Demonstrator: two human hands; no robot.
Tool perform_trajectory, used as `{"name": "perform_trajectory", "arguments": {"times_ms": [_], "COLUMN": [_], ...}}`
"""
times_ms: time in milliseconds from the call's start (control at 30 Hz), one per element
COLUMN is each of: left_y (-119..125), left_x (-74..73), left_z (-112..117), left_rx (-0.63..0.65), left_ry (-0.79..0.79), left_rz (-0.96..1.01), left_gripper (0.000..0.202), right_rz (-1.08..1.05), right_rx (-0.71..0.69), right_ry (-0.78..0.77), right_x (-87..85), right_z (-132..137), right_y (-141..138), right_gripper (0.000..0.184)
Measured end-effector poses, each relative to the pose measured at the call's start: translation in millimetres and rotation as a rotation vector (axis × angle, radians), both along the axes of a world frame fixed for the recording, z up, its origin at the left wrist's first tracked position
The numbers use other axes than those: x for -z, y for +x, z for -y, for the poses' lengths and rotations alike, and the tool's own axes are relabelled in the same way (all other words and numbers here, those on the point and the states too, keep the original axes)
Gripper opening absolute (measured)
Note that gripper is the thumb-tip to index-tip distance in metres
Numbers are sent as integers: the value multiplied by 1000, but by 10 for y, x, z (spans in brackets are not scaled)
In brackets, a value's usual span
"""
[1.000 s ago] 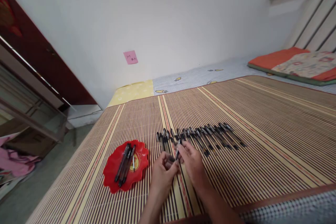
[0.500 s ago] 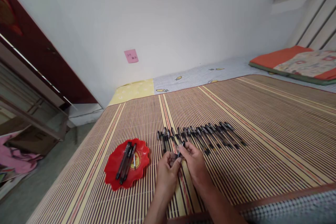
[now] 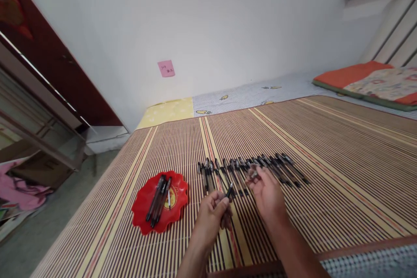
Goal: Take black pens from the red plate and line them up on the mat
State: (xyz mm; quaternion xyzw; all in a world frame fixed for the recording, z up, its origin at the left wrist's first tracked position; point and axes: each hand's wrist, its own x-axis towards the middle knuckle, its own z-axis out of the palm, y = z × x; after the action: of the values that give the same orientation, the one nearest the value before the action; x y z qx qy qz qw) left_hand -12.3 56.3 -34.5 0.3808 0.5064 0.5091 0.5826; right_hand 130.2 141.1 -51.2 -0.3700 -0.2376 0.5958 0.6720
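Pinches a black pen (image 3: 230,190) between thumb and index finger of the left hand (image 3: 213,210), over the near middle of a striped mat (image 3: 260,134). Points the pen's pale, narrow end away toward the far side, tilted slightly right, with the lower part hidden by the hand. Curls the other left fingers loosely beneath.

Holds the right hand (image 3: 266,189) apart from the left, farther to the right, over the near side of a row of black pens (image 3: 240,179). Brings right thumb and fingertips close together, with palm partly turned left; cannot tell whether anything small sits between them. Covers part of the row with that hand.

See the row stretching from left to right across the mat, beyond the hands, with pens side by side, roughly parallel, and slanting more toward the right end. To the left of the left hand, see a red scalloped plate (image 3: 143,197), holding a close bunch of dark pens (image 3: 158,202) and, just to their right, a slim piece with a white lower part (image 3: 169,195).

Farther off, see a yellow cloth (image 3: 169,111), a checked sheet (image 3: 237,95) and, at far right, a folded orange and floral cloth (image 3: 365,76). Notice a pink note (image 3: 166,68) on the white wall (image 3: 244,21).
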Motion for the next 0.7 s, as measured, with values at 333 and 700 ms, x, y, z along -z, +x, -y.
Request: {"name": "perform_trajectory", "arguments": {"times_ms": [333, 700], "left_y": [22, -1], "left_x": [9, 11], "left_z": [-24, -27], "left_rx": [-237, -116], "left_ry": [147, 128], "left_rz": [-282, -92], "left_gripper": [25, 28], "right_rz": [478, 651], "right_rx": [-333, -295], "right_ry": [77, 220], "right_x": [-16, -85], "right_z": [252, 260], "right_y": [-287, -227], "right_gripper": [34, 23]}}
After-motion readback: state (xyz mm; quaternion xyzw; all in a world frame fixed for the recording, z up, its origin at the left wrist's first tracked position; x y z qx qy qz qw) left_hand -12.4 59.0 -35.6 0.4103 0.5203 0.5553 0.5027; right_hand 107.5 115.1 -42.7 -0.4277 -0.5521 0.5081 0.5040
